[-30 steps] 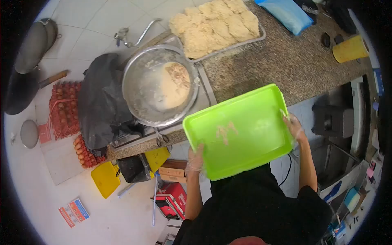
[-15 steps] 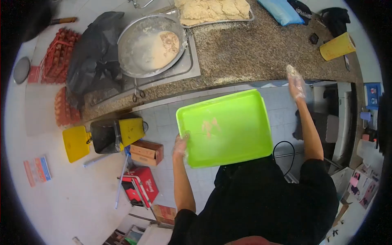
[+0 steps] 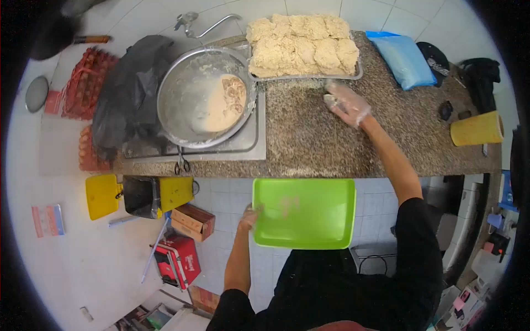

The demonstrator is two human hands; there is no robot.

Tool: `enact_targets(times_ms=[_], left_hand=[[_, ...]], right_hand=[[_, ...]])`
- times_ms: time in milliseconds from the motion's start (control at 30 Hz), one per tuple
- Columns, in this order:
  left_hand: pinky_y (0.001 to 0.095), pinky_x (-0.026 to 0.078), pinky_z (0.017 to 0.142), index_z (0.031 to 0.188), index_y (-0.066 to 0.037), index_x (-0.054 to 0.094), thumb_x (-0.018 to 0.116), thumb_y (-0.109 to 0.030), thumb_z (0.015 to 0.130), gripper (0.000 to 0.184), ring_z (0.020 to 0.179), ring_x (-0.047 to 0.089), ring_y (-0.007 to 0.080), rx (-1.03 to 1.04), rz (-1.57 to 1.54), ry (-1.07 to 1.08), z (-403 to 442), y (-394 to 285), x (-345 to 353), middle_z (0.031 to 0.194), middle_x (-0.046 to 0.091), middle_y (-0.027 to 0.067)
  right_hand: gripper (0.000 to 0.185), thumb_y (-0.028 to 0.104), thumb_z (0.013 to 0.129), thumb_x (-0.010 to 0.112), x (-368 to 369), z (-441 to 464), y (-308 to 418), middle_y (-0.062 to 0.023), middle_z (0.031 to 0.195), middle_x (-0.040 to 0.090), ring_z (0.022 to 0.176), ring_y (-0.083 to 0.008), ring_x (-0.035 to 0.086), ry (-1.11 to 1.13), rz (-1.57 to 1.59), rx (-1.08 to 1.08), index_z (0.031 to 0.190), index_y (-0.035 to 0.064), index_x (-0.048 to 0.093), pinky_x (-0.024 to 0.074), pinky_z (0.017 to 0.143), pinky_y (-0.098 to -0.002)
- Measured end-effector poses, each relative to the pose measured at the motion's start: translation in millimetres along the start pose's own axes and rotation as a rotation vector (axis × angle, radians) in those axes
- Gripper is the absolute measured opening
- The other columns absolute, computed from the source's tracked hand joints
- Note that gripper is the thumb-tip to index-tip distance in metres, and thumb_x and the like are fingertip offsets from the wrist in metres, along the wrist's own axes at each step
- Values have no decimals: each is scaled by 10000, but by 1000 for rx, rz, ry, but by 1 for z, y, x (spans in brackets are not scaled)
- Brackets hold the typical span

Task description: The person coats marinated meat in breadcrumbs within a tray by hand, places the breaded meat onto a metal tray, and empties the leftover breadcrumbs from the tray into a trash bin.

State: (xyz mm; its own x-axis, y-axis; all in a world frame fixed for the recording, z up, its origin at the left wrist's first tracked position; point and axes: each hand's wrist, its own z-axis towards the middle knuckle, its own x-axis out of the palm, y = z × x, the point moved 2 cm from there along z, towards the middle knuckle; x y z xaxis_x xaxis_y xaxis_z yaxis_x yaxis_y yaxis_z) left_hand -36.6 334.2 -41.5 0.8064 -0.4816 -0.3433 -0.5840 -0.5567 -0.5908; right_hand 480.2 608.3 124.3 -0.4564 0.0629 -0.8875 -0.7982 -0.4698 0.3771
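Note:
My left hand (image 3: 250, 217), in a clear plastic glove, grips the left side of a bright green plastic tray (image 3: 331, 220). The tray is level in front of my body, by the counter's front edge, with a faint pale mark on its floor. My right hand (image 3: 348, 105), also gloved and with bits of batter on the fingertips, reaches over the granite counter (image 3: 309, 138). Its fingers are stretched out and hold nothing. Just beyond them sits a metal tray (image 3: 309, 77) heaped with breaded pieces (image 3: 303, 47).
Left on the counter stand a large metal bowl (image 3: 182, 110) of batter, scissors (image 3: 181, 163) and a black plastic bag (image 3: 130, 94). To the right are a blue bag (image 3: 406, 60) and a yellow cylinder (image 3: 476, 129). Below are a bin (image 3: 142, 196) and a cardboard box (image 3: 192, 222).
My right hand has swung left and forward from the counter's front edge to near the metal tray. The green tray has levelled out. The view has tilted up, showing more of the counter.

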Motion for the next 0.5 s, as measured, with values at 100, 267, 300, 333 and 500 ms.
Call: enact_targets(times_ms=[100, 267, 300, 333, 500], left_hand=[[372, 535, 847, 1278, -35, 629, 704, -459, 926, 556, 999, 666, 205, -107, -72, 7, 18, 10, 2, 1124, 722, 107], [366, 543, 821, 1248, -6, 638, 706, -443, 936, 541, 960, 674, 204, -233, -212, 10, -5, -21, 4, 1090, 727, 115], [364, 547, 821, 1245, 3, 635, 708, -443, 935, 548, 962, 676, 202, -246, -169, 4, -9, -31, 2, 1094, 726, 118], [363, 551, 821, 1243, 12, 632, 711, -442, 935, 555, 964, 677, 199, -257, -124, -1, -8, -37, -1, 1098, 725, 121], [357, 554, 820, 1239, 24, 625, 705, -447, 936, 566, 944, 684, 204, -277, -97, -99, -19, -25, 2, 1092, 724, 129]], right_hand=[[630, 420, 1007, 519, 25, 55, -7, -220, 1518, 451, 1391, -404, 444, 166, 60, -65, 1547, 137, 360, 371, 1157, -502], [651, 448, 1007, 479, 46, 110, 25, -248, 1514, 434, 1376, -442, 445, 356, 267, -167, 1582, 212, 286, 388, 1138, -528], [663, 461, 1009, 470, 50, 118, 27, -251, 1525, 417, 1383, -442, 437, 356, 253, -213, 1589, 214, 266, 380, 1144, -534], [674, 473, 1011, 462, 51, 127, 33, -254, 1536, 401, 1389, -443, 430, 354, 237, -259, 1596, 216, 247, 372, 1150, -541], [691, 536, 1032, 396, 99, 161, 42, -264, 1587, 315, 1432, -443, 374, 379, 326, -285, 1612, 222, 189, 301, 1198, -559]])
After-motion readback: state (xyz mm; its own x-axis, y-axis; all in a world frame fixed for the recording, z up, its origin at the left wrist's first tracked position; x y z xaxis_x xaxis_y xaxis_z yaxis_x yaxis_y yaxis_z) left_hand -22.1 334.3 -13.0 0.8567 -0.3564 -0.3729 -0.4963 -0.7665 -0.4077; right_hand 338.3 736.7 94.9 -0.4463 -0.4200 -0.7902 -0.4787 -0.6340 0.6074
